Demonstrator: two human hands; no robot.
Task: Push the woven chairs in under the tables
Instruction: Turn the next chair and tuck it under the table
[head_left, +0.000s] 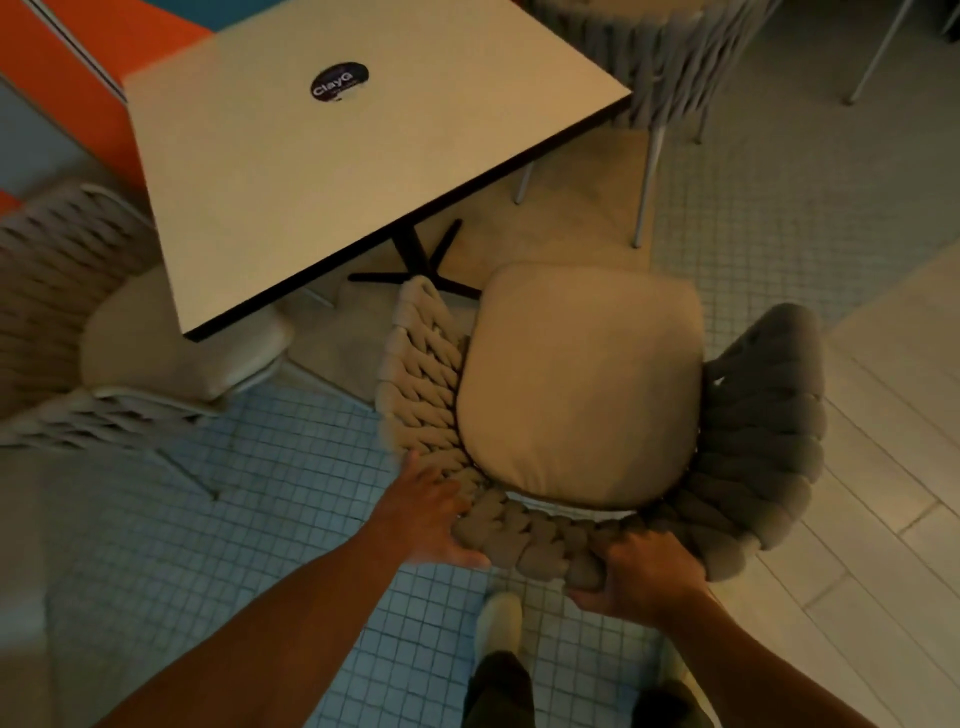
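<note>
I have the woven chair (597, 415) by its curved backrest, so the step in hand is steering it toward the table, not yet tucking it in. My left hand (431, 512) lies on the left curve of the back with the fingers (441, 488) spread over the braid and the thumb hooked beneath; my right hand (641, 569) has its fingers closed round the thick rope at the rear. The chair stands on the small-tiled floor (260, 519), just off the near right corner of the surface (337, 182), its seat wholly clear of the edge and turned somewhat askew to it.

I judge the next move needs a swing leftward to square it up, then a straight push so the seat slides past the dark cross-shaped base (415, 260).

The backrest is chunky, soft-looking plaited cord; the cushion (582, 384) is smooth, rounded, tan. The tabletop is flat, pale and square-cornered with a dark edge.
</note>
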